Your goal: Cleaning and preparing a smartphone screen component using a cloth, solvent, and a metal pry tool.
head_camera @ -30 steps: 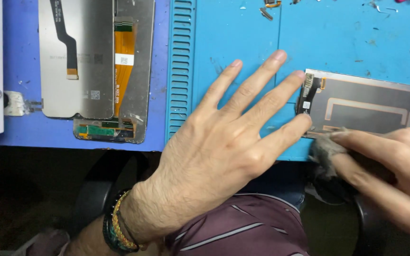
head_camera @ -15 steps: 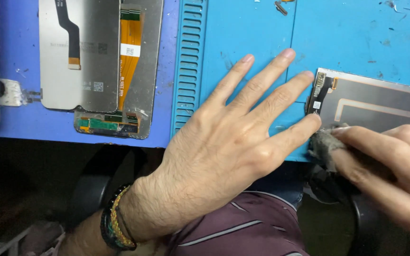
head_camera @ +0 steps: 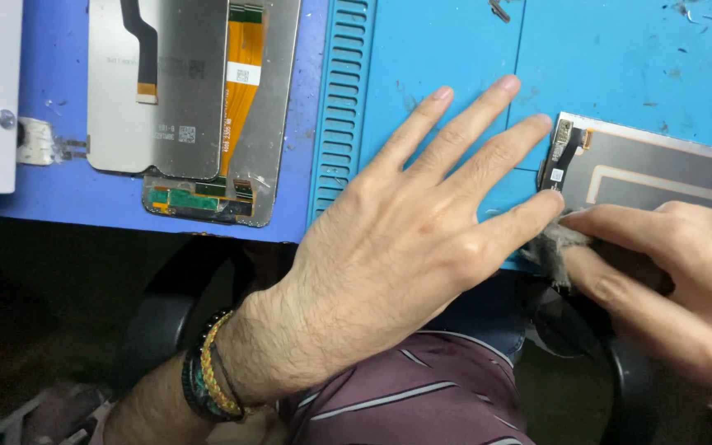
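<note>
1. A white rectangular sticker [head_camera: 241, 74] sits on the orange flex ribbon [head_camera: 244, 91] of the opened phone frame [head_camera: 278, 124] at upper left; a smaller code label [head_camera: 187, 133] marks the grey screen back [head_camera: 166, 99] lying beside it.
2. A tiny pale label [head_camera: 555, 175] sits on the black connector strip at the left end of the grey display panel [head_camera: 661, 169].
3. The display panel lies flat at the near right edge of the blue tabletop [head_camera: 455, 58], its long axis running left to right, slightly tilted, with the connector end pointing left.
4. The left hand [head_camera: 405, 247] rests palm down with fingers spread open, holding nothing; its fingertips touch the panel's left end.
5. The right hand [head_camera: 669, 272] has its fingers pinched on a grey cloth wad [head_camera: 552, 243] pressed against the panel's near left corner.
</note>
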